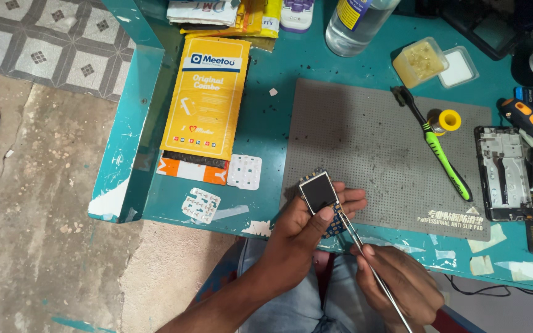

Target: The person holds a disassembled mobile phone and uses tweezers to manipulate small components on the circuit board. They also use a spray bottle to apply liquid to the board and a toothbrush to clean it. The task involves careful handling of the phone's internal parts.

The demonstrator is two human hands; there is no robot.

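Teal table [266, 123], grey dotted mat [377, 142], yellow packet [208, 92], perhaps blue-edged board [334, 227]

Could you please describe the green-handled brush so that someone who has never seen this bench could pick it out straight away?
Start at the grey perforated mat on the teal table. Near the mat's right side, the brush lies slanting, its dark bristles toward the top and its handle running down to the right. Its bright green handle sets it apart from the yellow spool beside it and the orange-handled screwdriver farther right.
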